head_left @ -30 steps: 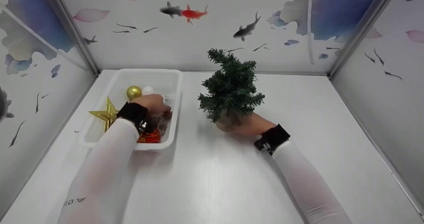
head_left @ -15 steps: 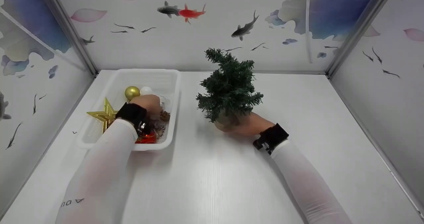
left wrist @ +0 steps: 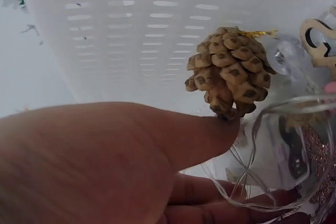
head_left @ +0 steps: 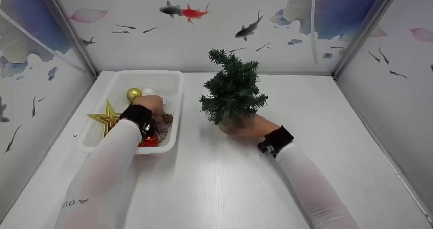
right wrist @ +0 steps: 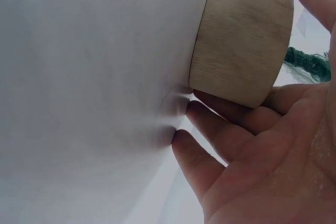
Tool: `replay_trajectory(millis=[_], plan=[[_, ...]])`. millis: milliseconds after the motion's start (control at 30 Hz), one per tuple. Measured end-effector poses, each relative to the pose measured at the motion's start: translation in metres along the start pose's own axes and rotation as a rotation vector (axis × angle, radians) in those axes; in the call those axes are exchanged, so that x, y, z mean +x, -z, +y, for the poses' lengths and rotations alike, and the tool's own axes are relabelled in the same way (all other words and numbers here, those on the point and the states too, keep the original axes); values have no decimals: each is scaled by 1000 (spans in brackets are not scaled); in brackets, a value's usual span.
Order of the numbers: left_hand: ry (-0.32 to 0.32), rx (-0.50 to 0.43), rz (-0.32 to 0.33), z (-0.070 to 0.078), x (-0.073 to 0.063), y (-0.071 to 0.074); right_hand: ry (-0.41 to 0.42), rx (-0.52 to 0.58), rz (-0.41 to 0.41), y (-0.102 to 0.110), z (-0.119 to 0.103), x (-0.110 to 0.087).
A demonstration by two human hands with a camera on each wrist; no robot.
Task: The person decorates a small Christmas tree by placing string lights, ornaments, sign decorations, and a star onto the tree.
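My left hand (head_left: 150,104) reaches down into the white basket (head_left: 180,110). Its thumb lies straight, with the tip right at the underside of a pine cone (left wrist: 228,72) in the left wrist view. Below the thumb, its fingers extend among a loop of clear wire (left wrist: 252,142) and a clear plastic box (left wrist: 289,153); the fingertips are partly hidden. My right hand (head_left: 248,126) holds a small green Christmas tree (head_left: 235,87) low down, beneath the branches. Up close, those fingers and thumb stand around its round wooden base (right wrist: 244,38), on the white table.
A gold star (head_left: 106,115) leans on the basket's left side. Gold (head_left: 134,94) and white balls lie at the back, and a red ornament (head_left: 149,141) sits at the front. A wooden cutout (left wrist: 320,43) shows near the pine cone. Patterned walls (head_left: 216,36) enclose the table.
My left hand has drawn its fingers back from the basket's right side and reaches lower, leaving the pine cone more exposed. The right hand and tree stay put; the head view shifts slightly.
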State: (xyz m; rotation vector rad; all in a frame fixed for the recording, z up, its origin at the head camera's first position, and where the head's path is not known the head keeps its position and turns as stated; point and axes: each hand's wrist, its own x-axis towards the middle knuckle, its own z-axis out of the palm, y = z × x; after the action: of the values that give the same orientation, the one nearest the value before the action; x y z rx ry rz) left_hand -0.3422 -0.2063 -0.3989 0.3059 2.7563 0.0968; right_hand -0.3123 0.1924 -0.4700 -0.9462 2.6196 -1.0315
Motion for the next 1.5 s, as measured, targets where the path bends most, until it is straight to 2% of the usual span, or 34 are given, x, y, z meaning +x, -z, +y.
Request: replay_trajectory(millis=[67,133,200,233,367,467,567,767,933,1100,1200,1333,1500], plan=[[2,19,8,-14,21,-11,-23,-9,-8,0,-1,0],[-4,28,15,-24,37,-18,-36,-20,-5,0,-2,0],[3,28,18,-26,39,-20,-33,-25,-8,0,-3,-1],[7,28,20,-25,37,-19,-21,-24,-7,1,-3,-1],[54,-26,44,-2,2,-2,53,-3,3,0,-2,0],[78,-75,92,5,-12,4,96,-1,18,0,-1,1],[81,-129,122,6,-18,7,88,-10,21,0,0,0],[59,-267,134,3,-21,18,42,14,-3,0,-1,-2],[70,-352,182,5,-25,30,15,23,-16,1,-2,-3],[41,-561,242,7,-34,39,-10,27,-19,0,-2,-3],[34,-702,276,11,-38,42,13,22,-8,0,-2,-3],[41,-779,337,20,-46,45,25,7,3,0,-1,-2],[-9,-775,494,36,-57,47,2,2,3,-1,0,0]])
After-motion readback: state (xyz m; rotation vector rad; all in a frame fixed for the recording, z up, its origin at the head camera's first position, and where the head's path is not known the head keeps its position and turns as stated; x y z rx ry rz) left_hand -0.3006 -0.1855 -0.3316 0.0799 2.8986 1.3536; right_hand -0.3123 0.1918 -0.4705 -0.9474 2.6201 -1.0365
